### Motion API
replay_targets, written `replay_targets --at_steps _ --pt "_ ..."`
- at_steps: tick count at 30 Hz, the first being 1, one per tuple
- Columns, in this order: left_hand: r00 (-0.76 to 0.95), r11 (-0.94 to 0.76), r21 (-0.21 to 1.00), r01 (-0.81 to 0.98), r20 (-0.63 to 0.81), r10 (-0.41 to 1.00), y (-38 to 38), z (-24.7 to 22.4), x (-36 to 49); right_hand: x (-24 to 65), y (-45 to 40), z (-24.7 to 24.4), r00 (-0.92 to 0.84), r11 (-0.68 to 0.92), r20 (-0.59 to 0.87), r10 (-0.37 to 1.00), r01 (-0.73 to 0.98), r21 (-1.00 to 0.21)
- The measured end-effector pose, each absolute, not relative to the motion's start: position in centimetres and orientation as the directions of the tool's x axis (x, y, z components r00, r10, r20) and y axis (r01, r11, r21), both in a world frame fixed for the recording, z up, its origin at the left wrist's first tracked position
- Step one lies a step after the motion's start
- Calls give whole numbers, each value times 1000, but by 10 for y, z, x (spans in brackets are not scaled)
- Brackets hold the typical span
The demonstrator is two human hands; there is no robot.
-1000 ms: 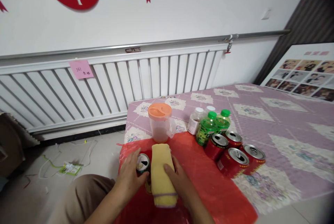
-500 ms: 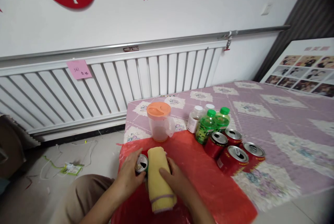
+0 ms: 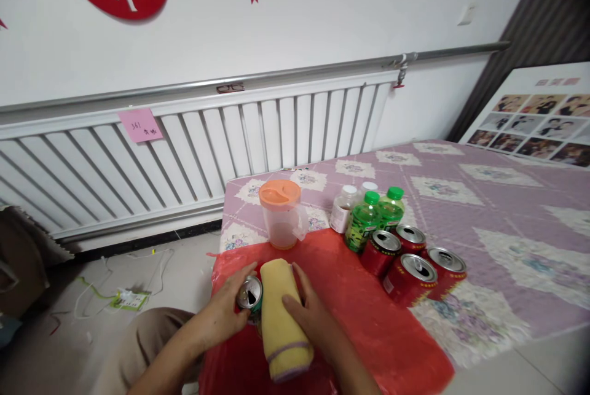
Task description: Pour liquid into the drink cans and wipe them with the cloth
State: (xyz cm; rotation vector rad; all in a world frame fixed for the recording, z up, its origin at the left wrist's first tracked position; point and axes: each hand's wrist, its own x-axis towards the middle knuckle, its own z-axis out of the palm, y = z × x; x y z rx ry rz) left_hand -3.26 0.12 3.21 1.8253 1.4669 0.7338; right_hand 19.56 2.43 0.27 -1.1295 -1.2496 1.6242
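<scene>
My left hand curls around a small opened drink can from its left side, fingers behind it and thumb in front. The can stands upright with its silver top showing; its green side is mostly hidden. Right beside it is a rolled yellow towel with a purple stripe near its front end. My right hand is closed around the towel's right side, thumb on top. Both things are on a red plastic sheet.
Behind the towel stands a clear pitcher with an orange lid. To the right are several red cans, two green-capped bottles and white-capped bottles on a floral tablecloth. A white radiator lines the wall.
My left thumb has drawn slightly down and left from the can's front. The right hand stays on the towel, and the view has shifted a little.
</scene>
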Motion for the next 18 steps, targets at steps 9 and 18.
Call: replay_targets --at_steps 9,18 --pt "264 -181 793 582 27 964 2 31 -36 201 22 12 -418 -83 -79 905 9 -996" --pt "58 -177 688 704 194 979 -2 15 -26 200 23 7 -397 -109 -91 913 -22 -994"
